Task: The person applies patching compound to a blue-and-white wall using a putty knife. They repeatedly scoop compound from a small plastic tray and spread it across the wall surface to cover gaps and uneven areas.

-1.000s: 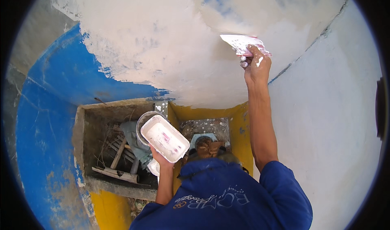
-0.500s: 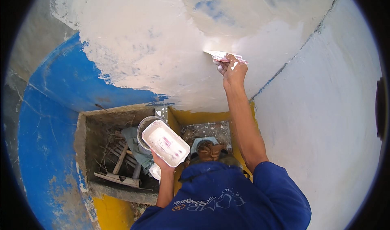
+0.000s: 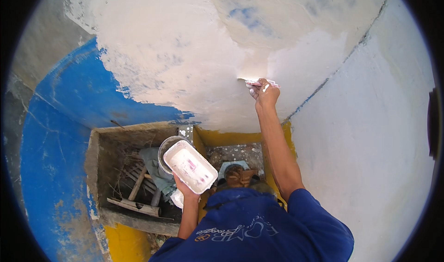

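Note:
My right hand (image 3: 266, 94) grips a flat putty knife (image 3: 259, 82) smeared with white and pink filler. The blade's edge lies against the wall (image 3: 199, 63), which is coated in pale filler over blue paint. A smoother strip shows just above the blade. My left hand (image 3: 186, 188) is closed round the near side of a white rectangular tub (image 3: 190, 166), held tilted at waist height. White filler with pinkish streaks lines the tub's inside; my left fingers are mostly hidden under it.
Below the tub stands a round bucket (image 3: 164, 152), beside a grey-green cloth (image 3: 155, 167). A concrete trough (image 3: 95, 169) at left holds sticks and a hammer-like wooden tool (image 3: 137, 188). Blue wall (image 3: 51, 137) curves away left; a cracked seam (image 3: 326, 81) meets the white wall (image 3: 365, 137) at right.
The putty knife in my right hand has slid down the wall, leaving a smoothed strip above it. My left hand holds the tub almost in the same place.

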Tool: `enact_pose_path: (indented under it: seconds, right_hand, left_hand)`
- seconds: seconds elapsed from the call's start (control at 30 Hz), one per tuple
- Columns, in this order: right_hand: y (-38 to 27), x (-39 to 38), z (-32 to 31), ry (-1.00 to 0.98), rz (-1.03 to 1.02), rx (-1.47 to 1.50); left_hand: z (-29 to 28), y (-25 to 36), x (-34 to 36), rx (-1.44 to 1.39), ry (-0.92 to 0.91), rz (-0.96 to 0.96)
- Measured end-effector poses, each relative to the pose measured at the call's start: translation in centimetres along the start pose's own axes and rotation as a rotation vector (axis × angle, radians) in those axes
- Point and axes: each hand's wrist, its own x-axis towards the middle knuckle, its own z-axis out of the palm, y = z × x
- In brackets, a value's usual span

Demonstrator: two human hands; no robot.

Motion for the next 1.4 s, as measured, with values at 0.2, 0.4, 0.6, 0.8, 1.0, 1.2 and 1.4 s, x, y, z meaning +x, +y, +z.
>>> enact_pose_path:
  seconds: [0.2, 0.4, 0.6, 0.8, 1.0, 1.2, 1.4]
  right_hand:
    - [-5.6, -3.0, 1.0, -0.059, -0.202, 0.079]
    - [-0.2, -3.1, -1.9, -0.028, -0.141, -0.051]
    - [-3.9, -1.5, 1.6, -0.115, 0.062, 0.138]
    - [-4.6, -4.6, -1.2, -0.063, -0.117, 0.01]
    - [1.2, 0.4, -2.4, -0.051, 0.047, 0.004]
    - [-5.7, -2.5, 0.3, -0.22, -0.068, 0.106]
    - [-1.5, -2.2, -6.4, -0.051, -0.73, -0.512]
  left_hand:
    - [1.0, 0.2, 0.0, -0.048, 0.002, -0.005]
    - [1.3, -0.2, 0.4, -0.033, 0.034, 0.019]
    - [2.1, 0.0, 0.5, -0.014, 0.03, 0.031]
    - [1.2, 0.1, 0.6, -0.048, 0.039, 0.019]
    - [2.0, -0.3, 0.7, -0.033, 0.032, -0.013]
    - [0.8, 0.0, 1.0, -0.029, 0.02, -0.019]
    - [1.0, -0.6, 1.3, -0.039, 0.006, -0.018]
